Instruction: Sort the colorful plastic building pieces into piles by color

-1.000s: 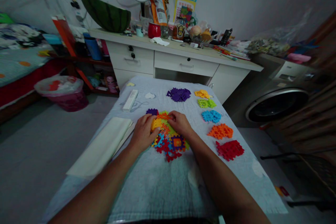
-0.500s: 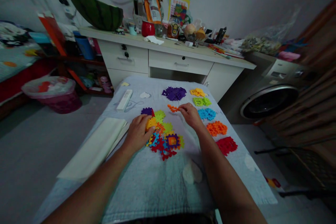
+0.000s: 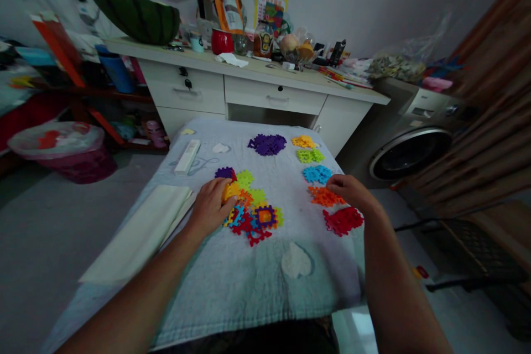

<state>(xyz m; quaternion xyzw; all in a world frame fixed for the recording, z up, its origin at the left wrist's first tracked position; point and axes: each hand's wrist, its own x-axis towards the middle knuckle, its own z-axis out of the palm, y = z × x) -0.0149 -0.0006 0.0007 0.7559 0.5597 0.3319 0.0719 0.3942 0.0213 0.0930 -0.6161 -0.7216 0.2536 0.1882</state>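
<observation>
My left hand [image 3: 211,207] is at the left edge of a mixed pile of notched, interlocking plastic toy pieces [image 3: 249,224]. Its thumb and fingers close around a yellow piece [image 3: 230,191]. Purple, green, orange, blue and red pieces lie beside it, and a purple square frame rests on top. My right hand [image 3: 352,192] is over the orange pile [image 3: 323,197], fingertips pinched together at its upper edge. Whether an orange piece is still between them is hidden. The blue pile [image 3: 317,173] lies just behind that hand and the red pile [image 3: 343,221] in front.
Purple [image 3: 267,144], yellow [image 3: 303,141] and green [image 3: 310,155] piles lie farther back on the cloth-covered table [image 3: 249,298]. A white box [image 3: 188,157] and a folded pale sheet [image 3: 141,232] are at left. Behind stands a white desk [image 3: 249,74]; a washing machine [image 3: 402,138] is at right.
My right hand has moved right and toward me, carrying an orange piece from mid-table to the orange pile. My left hand stays at the mixed pile. The view has shifted slightly right.
</observation>
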